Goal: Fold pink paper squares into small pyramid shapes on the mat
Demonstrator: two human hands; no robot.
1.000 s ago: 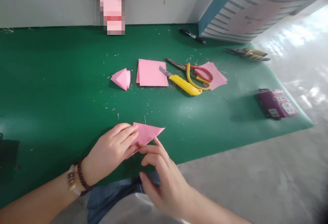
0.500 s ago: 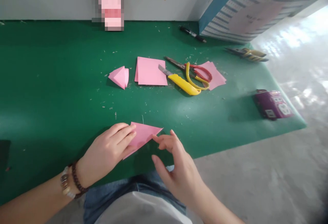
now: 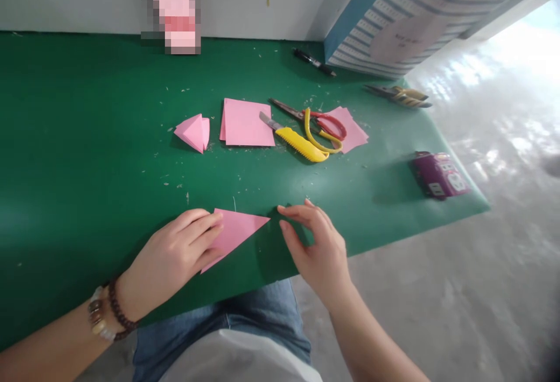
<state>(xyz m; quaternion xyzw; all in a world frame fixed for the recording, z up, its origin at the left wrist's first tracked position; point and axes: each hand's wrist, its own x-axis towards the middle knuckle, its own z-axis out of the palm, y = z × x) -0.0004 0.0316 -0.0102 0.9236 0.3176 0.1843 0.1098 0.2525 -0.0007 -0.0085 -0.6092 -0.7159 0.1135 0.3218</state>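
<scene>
A pink sheet of paper folded into a triangle (image 3: 238,229) lies flat near the front edge of the green table. Resting on its left part, my left hand (image 3: 177,248) has its fingers stretched over the paper, so that corner is partly hidden. My right hand (image 3: 317,242) hovers just right of the triangle's point, apart from it, with thumb and fingers separated and nothing between them. Farther back sit a folded pink paper piece (image 3: 193,133) and a small stack of square pink papers (image 3: 247,125).
A yellow utility knife (image 3: 301,144) overlaps the stack's right side, beside scissors (image 3: 306,115) lying over more pink paper (image 3: 356,136). Behind are a black pen (image 3: 314,62) and a striped box (image 3: 385,32). Pliers (image 3: 400,96) and a purple case (image 3: 441,175) lie toward the right edge.
My right hand has moved right, away from the folded edge of the triangle. My left hand stays on the paper. The whole view has shifted slightly.
</scene>
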